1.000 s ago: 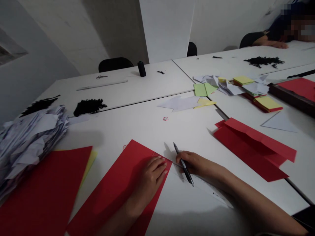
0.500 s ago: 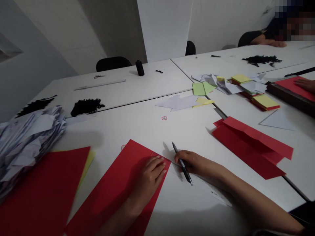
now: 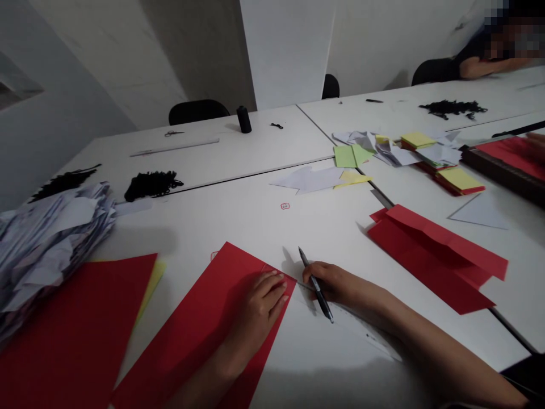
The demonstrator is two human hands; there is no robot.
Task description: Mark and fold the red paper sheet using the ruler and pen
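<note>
My left hand [image 3: 259,312] lies flat, fingers stretched out, on a red paper sheet [image 3: 191,318] near its right corner. Just right of that corner, my right hand [image 3: 326,281] is closed round a black pen [image 3: 322,304], whose tip points up and away over the white table [image 3: 238,218]. A white strip [image 3: 361,329], perhaps a ruler or paper, lies partly under my right hand and forearm. To the right rests a folded red paper [image 3: 434,255]. More red sheets [image 3: 76,324] with a yellow edge showing lie at the left.
Crumpled white papers [image 3: 55,244] are heaped at the left. Black yarn bundles [image 3: 153,184], a black spool [image 3: 244,119], scissors [image 3: 174,133] and a long ruler [image 3: 174,147] sit farther back. Paper scraps [image 3: 395,153] lie at the right. Another person's arm [image 3: 489,68] rests at the far right.
The far person's arm at the upper right has shifted, with the forearm now raised. A hand at the right edge has slid mostly out of view. My own hands look unchanged.
</note>
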